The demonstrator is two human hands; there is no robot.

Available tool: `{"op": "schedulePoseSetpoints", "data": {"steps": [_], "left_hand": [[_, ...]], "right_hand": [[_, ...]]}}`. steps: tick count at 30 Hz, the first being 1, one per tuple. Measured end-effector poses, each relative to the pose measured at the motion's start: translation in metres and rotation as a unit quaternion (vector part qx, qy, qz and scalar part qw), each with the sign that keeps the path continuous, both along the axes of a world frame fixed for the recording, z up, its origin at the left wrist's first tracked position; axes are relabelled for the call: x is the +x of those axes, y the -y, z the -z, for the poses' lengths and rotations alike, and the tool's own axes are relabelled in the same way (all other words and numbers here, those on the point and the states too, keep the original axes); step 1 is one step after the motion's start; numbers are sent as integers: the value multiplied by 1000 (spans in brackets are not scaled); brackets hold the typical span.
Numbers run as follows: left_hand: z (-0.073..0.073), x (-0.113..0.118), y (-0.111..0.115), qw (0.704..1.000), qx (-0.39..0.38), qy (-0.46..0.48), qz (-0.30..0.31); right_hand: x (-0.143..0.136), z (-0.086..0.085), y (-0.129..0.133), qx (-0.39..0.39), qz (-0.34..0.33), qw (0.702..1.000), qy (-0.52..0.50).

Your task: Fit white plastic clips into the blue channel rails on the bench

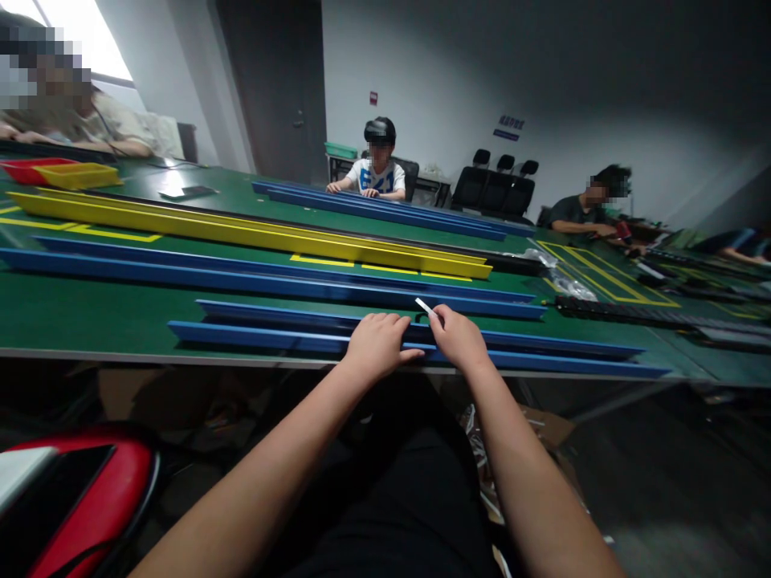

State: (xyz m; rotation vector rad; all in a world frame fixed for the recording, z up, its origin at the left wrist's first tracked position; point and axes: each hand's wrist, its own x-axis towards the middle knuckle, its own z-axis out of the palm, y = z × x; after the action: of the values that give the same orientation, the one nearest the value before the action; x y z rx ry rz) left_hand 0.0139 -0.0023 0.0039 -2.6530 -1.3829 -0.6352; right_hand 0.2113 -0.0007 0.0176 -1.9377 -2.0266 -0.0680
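My left hand point(374, 347) is over the nearest long blue channel point(265, 335). Its fingers curl over the near wall, with the thumb stretched along the front, gripping it. Just to the right, my right hand point(461, 339) pinches a short, flat white strip point(425, 307) between thumb and fingers, above the same channel. A small dark curved piece shows between the hands, too small to name. Beyond lies a second, longer blue channel point(289, 282), and behind it a yellow channel point(259, 230).
More blue channels point(385, 210) lie across the green table point(108, 321). Red point(24, 170) and yellow point(78, 175) trays stand at far left. Clear plastic wrap point(566, 281) and dark strips point(632, 311) lie right. Several people sit around; a red stool point(129, 466) is at lower left.
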Motion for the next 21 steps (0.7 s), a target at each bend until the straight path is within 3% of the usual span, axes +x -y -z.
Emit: {"op": "schedulePoseSetpoints", "data": {"steps": [4, 7, 14, 21], "left_hand": [[-9, -40, -18, 995, -82, -53, -31], [-15, -54, -24, 990, -116, -72, -28], [-15, -49, -10, 994, -61, -74, -42], [-13, -49, -10, 995, -35, -80, -37]], "right_hand": [[-1, -1, 1, -6, 10, 1000, 10], [-2, -2, 2, -3, 22, 1000, 11], [-5, -3, 9, 14, 34, 999, 17], [-4, -2, 14, 37, 31, 999, 22]]}}
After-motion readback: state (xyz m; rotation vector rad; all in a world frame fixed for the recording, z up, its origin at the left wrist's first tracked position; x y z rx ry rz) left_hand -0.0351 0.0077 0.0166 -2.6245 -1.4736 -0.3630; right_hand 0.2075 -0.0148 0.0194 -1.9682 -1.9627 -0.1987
